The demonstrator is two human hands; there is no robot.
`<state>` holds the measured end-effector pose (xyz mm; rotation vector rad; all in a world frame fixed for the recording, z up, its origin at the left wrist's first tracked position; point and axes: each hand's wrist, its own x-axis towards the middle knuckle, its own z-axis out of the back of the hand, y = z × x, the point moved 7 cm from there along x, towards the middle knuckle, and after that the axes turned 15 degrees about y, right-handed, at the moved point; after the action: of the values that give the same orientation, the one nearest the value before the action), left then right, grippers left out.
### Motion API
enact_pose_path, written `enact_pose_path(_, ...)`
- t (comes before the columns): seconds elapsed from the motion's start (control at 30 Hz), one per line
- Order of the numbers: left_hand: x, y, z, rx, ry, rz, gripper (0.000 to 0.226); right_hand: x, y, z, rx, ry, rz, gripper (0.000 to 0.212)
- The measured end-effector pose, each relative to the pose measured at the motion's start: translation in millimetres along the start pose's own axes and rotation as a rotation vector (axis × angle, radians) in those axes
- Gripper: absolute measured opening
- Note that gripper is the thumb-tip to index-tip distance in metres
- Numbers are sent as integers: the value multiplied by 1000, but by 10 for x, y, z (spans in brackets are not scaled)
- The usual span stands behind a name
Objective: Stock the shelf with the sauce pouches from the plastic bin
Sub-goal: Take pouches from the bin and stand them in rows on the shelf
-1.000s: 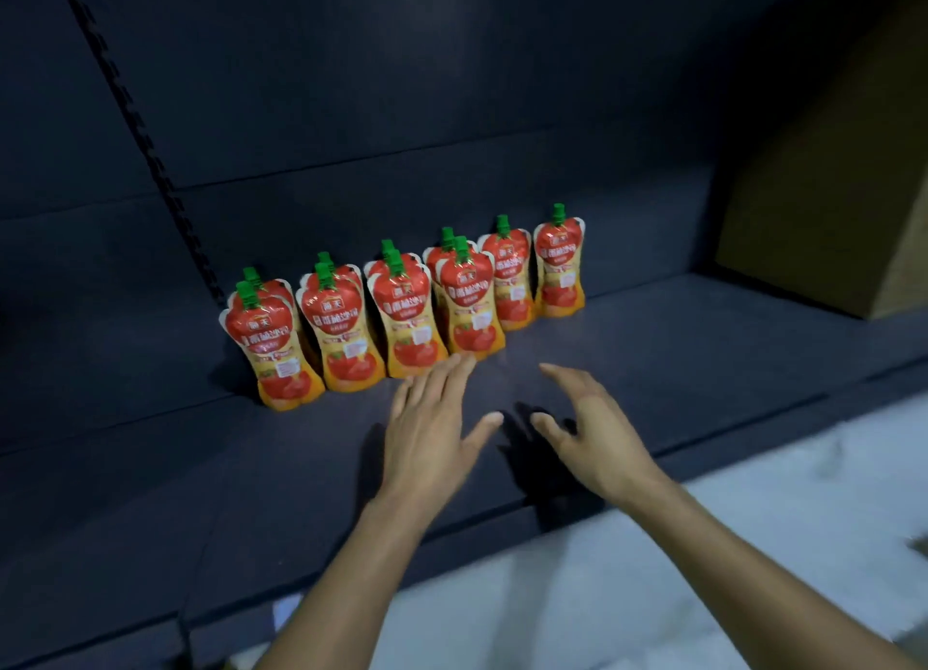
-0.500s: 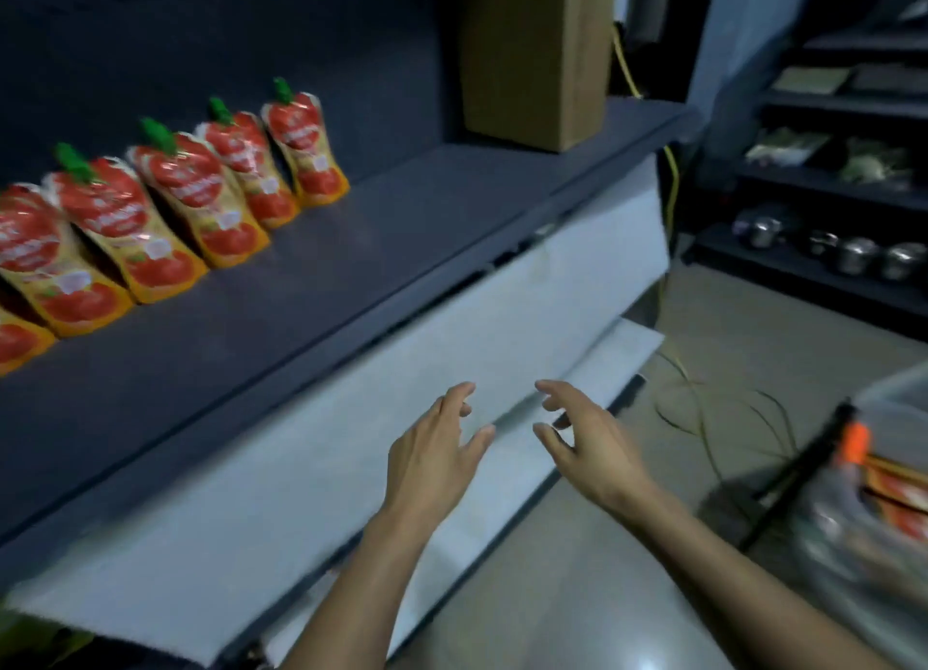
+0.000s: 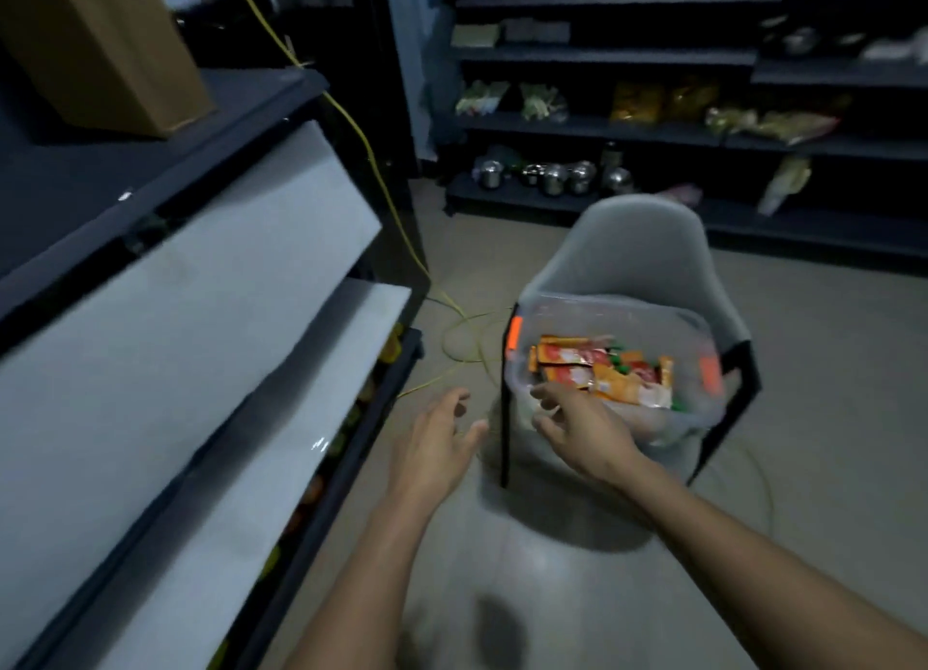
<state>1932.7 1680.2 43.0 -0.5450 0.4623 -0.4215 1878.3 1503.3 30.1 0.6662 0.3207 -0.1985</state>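
Observation:
A clear plastic bin with orange latches rests on the seat of a grey chair. Several red and orange sauce pouches lie flat inside it. My right hand hovers at the bin's near left rim, fingers spread, holding nothing. My left hand is open over the floor, left of the bin and apart from it. The dark shelf runs along the left; the stocked pouches on it are out of view.
A brown cardboard box stands on the shelf at top left. White shelf fronts slope below it. A yellow cable trails down to the floor beside the chair. Dark racks with metal pots and packets line the back wall.
My view has swung right, from the row of pouches on the shelf to the bin on the chair. Both empty hands left the shelf and moved toward the bin.

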Motion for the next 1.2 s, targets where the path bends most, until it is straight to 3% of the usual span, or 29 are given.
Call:
enact_pose_path(0.23,713,-710,-803,-111,189,-50,41,-75,-1275,393,163,-31,-197,31)
enact_pose_path(0.63,2763,-703,-1634,-125,496,21,35,1010,-2757,446,585,-45,-573,21)
enact_pose_path(0.8,3472,-444,-2013,-119,562,92,45,1566,-3191,152,884,-57,-811,17)
enact_pose_path(0.93,3901,-310,-2225,49,554,63,49,1901,-3414,-214,1287,-79,-1019,13)
enact_pose_path(1.07,4219,-182,-2411,212,541,-13,54,2152,-3592,-407,1339,-75,-1137,32)
enact_pose_path(1.2,4463,-111,-2605,445,579,-81,66,2352,-3882,-619,1260,-16,-1192,77)
